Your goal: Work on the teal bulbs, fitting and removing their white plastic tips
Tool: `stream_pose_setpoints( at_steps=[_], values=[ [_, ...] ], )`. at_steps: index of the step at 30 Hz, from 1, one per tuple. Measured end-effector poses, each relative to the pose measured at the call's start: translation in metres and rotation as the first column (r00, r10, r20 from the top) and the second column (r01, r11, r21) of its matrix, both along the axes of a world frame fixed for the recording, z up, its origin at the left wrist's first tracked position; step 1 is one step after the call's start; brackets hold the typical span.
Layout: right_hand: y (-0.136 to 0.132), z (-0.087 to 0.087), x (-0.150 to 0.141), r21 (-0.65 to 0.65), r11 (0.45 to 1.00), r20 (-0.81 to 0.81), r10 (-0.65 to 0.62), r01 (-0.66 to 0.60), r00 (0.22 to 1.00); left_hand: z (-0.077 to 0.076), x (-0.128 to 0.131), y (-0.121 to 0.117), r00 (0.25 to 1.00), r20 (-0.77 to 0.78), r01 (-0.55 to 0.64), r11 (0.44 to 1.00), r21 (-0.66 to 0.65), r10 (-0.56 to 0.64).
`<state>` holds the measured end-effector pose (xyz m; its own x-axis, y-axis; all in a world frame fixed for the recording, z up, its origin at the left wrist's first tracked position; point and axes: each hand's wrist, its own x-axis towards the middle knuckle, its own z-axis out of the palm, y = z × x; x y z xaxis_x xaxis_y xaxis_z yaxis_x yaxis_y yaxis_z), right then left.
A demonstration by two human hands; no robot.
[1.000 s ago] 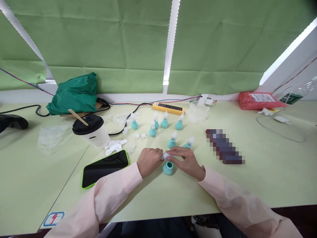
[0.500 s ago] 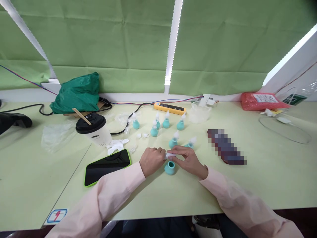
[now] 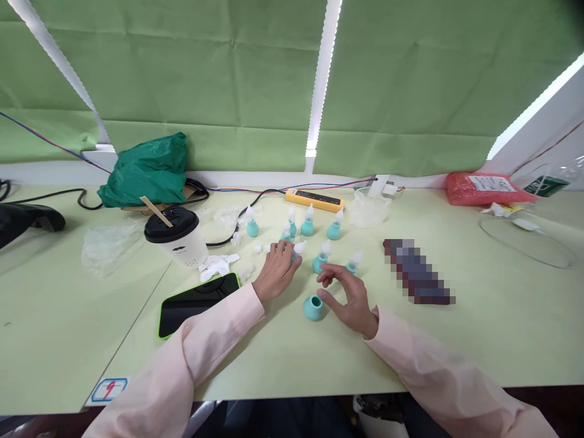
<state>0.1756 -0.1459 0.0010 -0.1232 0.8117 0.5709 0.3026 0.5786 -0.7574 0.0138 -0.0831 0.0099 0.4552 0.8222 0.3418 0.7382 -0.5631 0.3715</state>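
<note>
My left hand is closed, palm down, around a small teal squeeze bulb with a translucent pointed tip, which looks like a nasal aspirator. The fingers hide most of it. My right hand is open, thumb and fingers apart and curved, with nothing visible between them. Just left of its thumb stands a teal bulb without a tip, its round mouth facing up. Beyond the hands stand several teal bulbs with tips, such as one nearby bulb, another partly behind my right hand, and one farther left.
A phone and a lidded paper cup with a wooden stirrer are at left, beside crumpled tissue. A yellow power strip lies behind the bulbs. A pixelated dark object is at right. Small white pieces lie mid-table.
My hands have separated from their shared hold on a whitish piece. My left hand has moved forward and left among the standing bulbs; the right has opened near the tipless bulb.
</note>
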Motion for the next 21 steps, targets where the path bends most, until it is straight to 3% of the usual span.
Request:
stream_pose_setpoints(
  at_steps=[6,14,19,21],
  values=[
    [-0.001,-0.005,0.003,0.092,0.992,0.335,0.05,-0.086,0.941,-0.012,-0.007,0.009,0.994,0.071,0.092,0.991,-0.098,-0.085],
    [0.0,-0.013,0.004,0.003,0.994,0.496,0.096,-0.112,0.863,-0.016,-0.015,0.017,0.991,0.087,0.108,0.989,-0.097,-0.099],
    [0.0,-0.014,0.004,-0.096,0.989,0.56,0.15,-0.116,0.815,0.012,-0.043,0.023,0.986,0.04,0.167,0.977,-0.131,-0.163],
    [0.0,-0.013,0.004,-0.116,0.987,0.562,0.16,-0.114,0.812,0.027,-0.059,0.027,0.994,0.011,0.106,0.992,-0.069,-0.105]
  ],
)
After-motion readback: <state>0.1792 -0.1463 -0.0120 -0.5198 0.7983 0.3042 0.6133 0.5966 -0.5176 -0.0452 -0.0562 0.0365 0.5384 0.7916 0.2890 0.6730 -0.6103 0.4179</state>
